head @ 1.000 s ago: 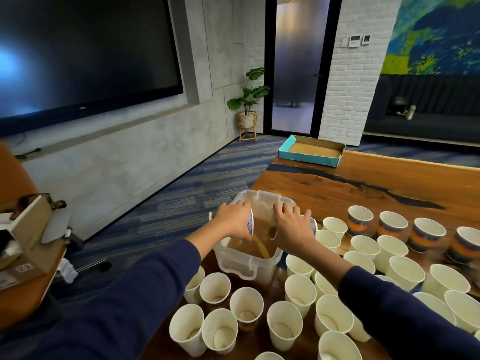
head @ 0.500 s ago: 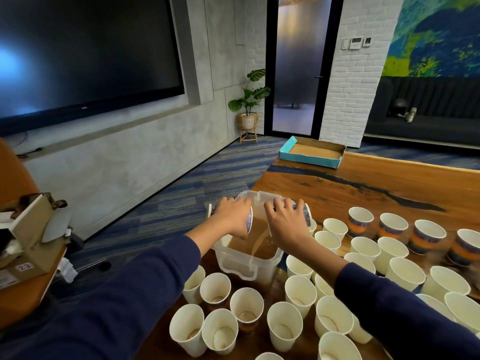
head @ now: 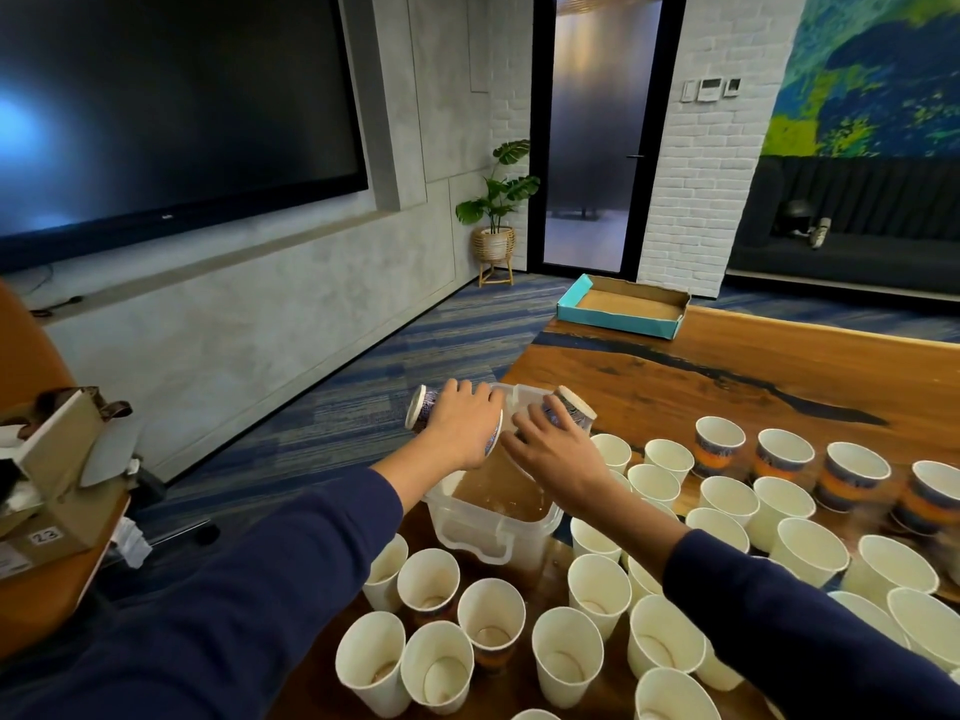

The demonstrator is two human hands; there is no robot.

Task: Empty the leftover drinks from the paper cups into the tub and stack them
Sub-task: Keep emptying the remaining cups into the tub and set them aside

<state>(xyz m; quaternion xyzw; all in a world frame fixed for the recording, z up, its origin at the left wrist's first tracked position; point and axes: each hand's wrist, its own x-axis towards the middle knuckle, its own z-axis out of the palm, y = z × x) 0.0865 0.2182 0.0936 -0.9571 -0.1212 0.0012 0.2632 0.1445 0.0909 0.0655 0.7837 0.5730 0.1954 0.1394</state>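
Two hands in dark blue sleeves tip paper cups over a clear plastic tub point(head: 470, 532) of brown liquid at the left edge of a wooden worktop point(head: 727, 366). The left hand point(head: 462, 433) curls around a patterned cup point(head: 423, 415) lying nearly on its side, base pointing far-left, mouth angled down to the right over the tub. The right hand point(head: 553, 449) grips a second cup point(head: 571, 413) (base up and to the right), mouth tilted down-left. Upright white cups point(head: 597, 589) crowd the near and right worktop around the tub.
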